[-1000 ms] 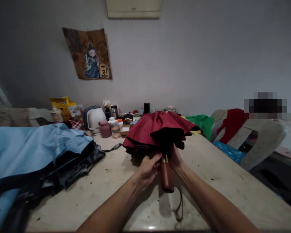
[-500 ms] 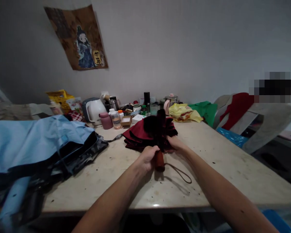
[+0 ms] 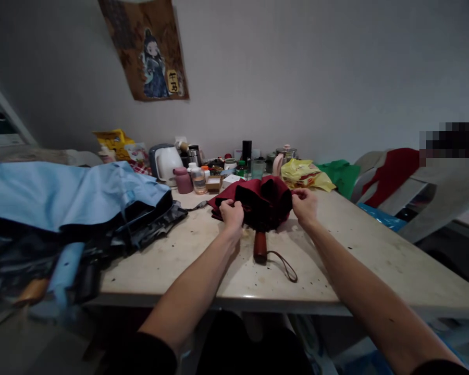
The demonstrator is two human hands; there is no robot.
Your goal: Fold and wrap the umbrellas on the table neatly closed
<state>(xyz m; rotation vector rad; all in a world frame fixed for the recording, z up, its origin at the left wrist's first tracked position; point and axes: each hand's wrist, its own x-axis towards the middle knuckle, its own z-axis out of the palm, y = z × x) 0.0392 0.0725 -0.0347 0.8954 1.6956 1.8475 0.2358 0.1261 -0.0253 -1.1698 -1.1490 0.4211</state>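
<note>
A dark red umbrella, folded down but with loose cloth, lies on the table in front of me. Its brown handle points toward me, and a thin wrist cord loops from the end to the right. My left hand pinches the cloth edge on the near left side. On the right side of the canopy, my right hand grips another edge between thumb and fingers. The black inside of the cloth shows between the two hands. Neither hand touches the handle.
Light blue umbrellas lie bunched on the table's left, handles over the front edge. Along the wall stand a kettle, a pink bottle, a small box and a yellow bag. Chairs and a person are at right.
My left hand has left the spot beside the handle for the cloth's left edge. My right hand has moved outward to the right edge, and the cloth has spread. The view has shifted slightly.
</note>
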